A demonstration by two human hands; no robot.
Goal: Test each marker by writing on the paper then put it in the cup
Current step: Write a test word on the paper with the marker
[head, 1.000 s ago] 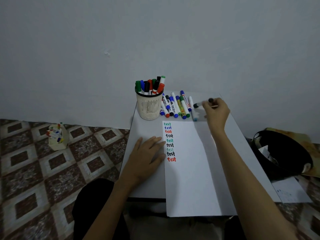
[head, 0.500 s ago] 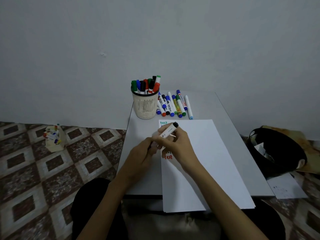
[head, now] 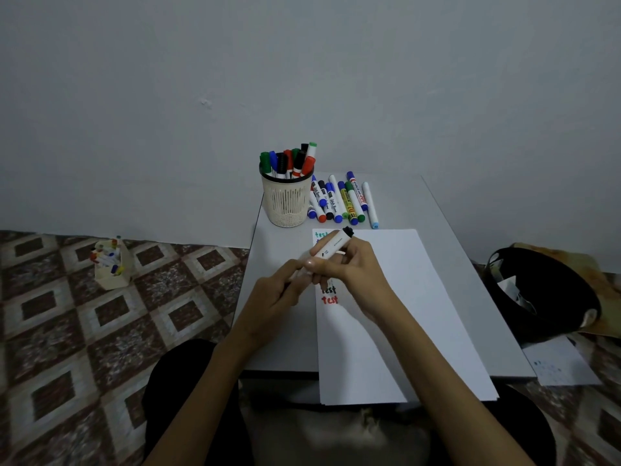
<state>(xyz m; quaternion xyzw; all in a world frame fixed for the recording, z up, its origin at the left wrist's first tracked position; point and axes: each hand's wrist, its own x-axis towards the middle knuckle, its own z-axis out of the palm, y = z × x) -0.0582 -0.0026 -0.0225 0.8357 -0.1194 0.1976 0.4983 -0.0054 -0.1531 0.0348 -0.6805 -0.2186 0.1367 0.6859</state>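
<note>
Grey wall is rising behind a patterned floor, and a pale desk is standing against it. White paper is lying on the desk, overhanging the near edge, with "test" running down its left margin. A cream cup is standing at the far left corner, holding capped markers upright, and a row of others is lying just beside it. The right grip is clasping a white marker, tilted above the paper's upper left, while the left grip is pinching its lower end.

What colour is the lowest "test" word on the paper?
Red; the word shows in head view.
</note>
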